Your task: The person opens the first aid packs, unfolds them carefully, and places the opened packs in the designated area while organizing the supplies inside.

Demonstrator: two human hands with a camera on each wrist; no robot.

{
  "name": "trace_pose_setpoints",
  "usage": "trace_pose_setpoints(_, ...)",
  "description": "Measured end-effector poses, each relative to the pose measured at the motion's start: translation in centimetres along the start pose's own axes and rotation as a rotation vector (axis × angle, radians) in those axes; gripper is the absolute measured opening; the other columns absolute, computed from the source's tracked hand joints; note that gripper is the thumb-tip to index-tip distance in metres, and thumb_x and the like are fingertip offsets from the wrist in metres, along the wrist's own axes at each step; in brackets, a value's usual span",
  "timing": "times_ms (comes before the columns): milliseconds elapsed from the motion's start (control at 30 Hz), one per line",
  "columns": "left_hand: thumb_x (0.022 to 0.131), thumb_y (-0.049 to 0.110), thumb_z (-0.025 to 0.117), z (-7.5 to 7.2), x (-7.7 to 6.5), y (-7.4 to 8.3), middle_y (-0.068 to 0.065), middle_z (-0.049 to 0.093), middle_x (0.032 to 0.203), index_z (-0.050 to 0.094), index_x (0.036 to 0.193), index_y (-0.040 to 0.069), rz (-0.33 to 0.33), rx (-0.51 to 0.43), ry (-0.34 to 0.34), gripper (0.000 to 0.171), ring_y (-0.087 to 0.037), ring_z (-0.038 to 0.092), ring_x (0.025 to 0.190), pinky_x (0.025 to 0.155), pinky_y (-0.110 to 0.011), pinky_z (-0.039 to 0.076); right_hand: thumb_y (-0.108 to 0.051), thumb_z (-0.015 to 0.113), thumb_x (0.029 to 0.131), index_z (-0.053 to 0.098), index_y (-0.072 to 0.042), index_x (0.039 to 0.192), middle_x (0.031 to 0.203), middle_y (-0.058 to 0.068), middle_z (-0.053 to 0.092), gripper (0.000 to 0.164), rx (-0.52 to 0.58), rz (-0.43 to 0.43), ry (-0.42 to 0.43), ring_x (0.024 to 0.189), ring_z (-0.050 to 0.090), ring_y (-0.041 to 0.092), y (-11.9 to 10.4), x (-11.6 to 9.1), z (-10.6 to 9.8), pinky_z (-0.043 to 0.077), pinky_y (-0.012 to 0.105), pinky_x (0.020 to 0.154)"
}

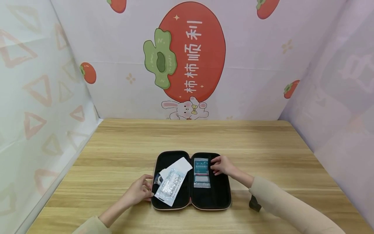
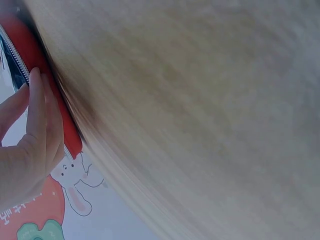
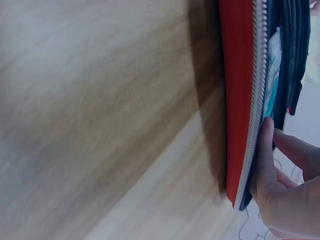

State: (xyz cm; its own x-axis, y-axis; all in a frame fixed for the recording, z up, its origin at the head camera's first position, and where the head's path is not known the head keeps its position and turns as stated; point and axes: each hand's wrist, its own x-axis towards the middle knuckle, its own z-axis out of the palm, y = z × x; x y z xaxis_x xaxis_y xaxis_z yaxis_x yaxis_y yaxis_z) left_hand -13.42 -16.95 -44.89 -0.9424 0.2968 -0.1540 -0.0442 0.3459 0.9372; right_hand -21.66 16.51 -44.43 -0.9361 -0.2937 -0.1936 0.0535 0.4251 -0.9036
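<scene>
An open zip case (image 1: 214, 198) (red outside, black inside) lies flat on the wooden worktop (image 1: 117, 152) in front of me. My left hand (image 1: 138, 191) rests at its left rim, fingers loosely curled, grip closed on nothing, beside a clear plastic packet (image 1: 170, 185) and a white card (image 1: 181, 166). My right hand (image 1: 223, 165) touches the teal sachet (image 1: 201, 166) in the right half, fingers relaxed.

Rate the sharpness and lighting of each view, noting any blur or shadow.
Head view: sharp and evenly lit, with only soft shadows around the case on the table. Left wrist view: the table is streaked with blur, though the left hand reads fairly clear. Right wrist view: wood grain is smeared, and the case's red shell casts a dark shadow.
</scene>
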Motion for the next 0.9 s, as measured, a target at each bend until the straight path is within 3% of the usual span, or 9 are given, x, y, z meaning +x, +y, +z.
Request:
trace_pose_setpoints(233, 0.066, -0.021, 0.059, 0.0, 0.1, -0.1, -0.013, 0.047, 0.08, 0.033, 0.117, -0.017, 0.01, -0.003, 0.003, 0.058, -0.017, 0.053, 0.06, 0.053, -0.032, 0.055, 0.007, 0.053, 0.079, 0.05, 0.019, 0.106, 0.076, 0.02, 0.062, 0.029, -0.098, -0.119, -0.002, 0.067, 0.061, 0.023, -0.5, -0.6, -0.9, 0.055, 0.033, 0.059)
trace_pose_setpoints(533, 0.066, -0.021, 0.06, 0.1, -0.1, 0.1, -0.013, 0.047, 0.08, 0.034, 0.116, -0.016, -0.004, 0.014, 0.008, 0.057, -0.015, 0.052, 0.059, 0.053, -0.031, 0.055, -0.002, 0.061, 0.079, 0.059, 0.009, 0.101, 0.077, 0.009, 0.061, 0.025, -0.274, -0.241, 0.014, 0.063, 0.053, 0.013, -1.7, -0.9, -0.6, 0.048, 0.022, 0.054)
trace_pose_setpoints(900, 0.066, -0.021, 0.059, 0.1, -0.1, 0.1, -0.013, 0.047, 0.08, 0.034, 0.116, -0.016, 0.0, 0.007, 0.011, 0.057, -0.018, 0.054, 0.06, 0.053, -0.032, 0.055, -0.006, 0.062, 0.08, 0.06, 0.005, 0.104, 0.096, 0.016, 0.061, 0.026, -0.346, -0.369, -0.099, 0.081, 0.058, 0.022, -3.2, -1.5, 1.0, 0.051, 0.022, 0.066)
